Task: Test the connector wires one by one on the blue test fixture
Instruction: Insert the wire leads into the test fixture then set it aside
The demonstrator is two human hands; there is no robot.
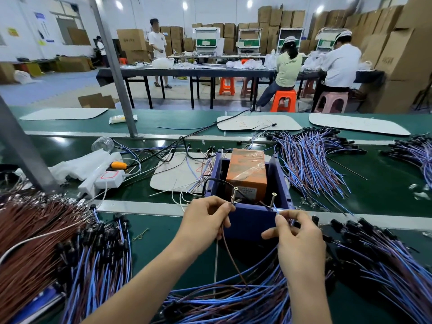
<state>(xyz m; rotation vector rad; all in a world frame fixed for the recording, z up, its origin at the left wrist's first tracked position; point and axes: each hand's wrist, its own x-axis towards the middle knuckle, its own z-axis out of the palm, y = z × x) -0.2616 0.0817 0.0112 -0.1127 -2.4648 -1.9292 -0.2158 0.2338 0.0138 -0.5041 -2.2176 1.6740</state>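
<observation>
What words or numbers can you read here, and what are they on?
No text here can be read.
Label on the orange box: too blurred.
Print on the cardboard boxes: too blurred.
Wall posters: too small.
Red scribbles on the white pad: not legible.

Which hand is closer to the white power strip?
Left. The left hand is right of the white power strip; the right hand is farther right, across the front of the blue fixture.

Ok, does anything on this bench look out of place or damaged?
The orange box inside the blue test fixture is bound with crinkled clear tape, which looks makeshift. Behind and left, a clear plastic bottle lies on its side on the green belt among stray wires.
</observation>
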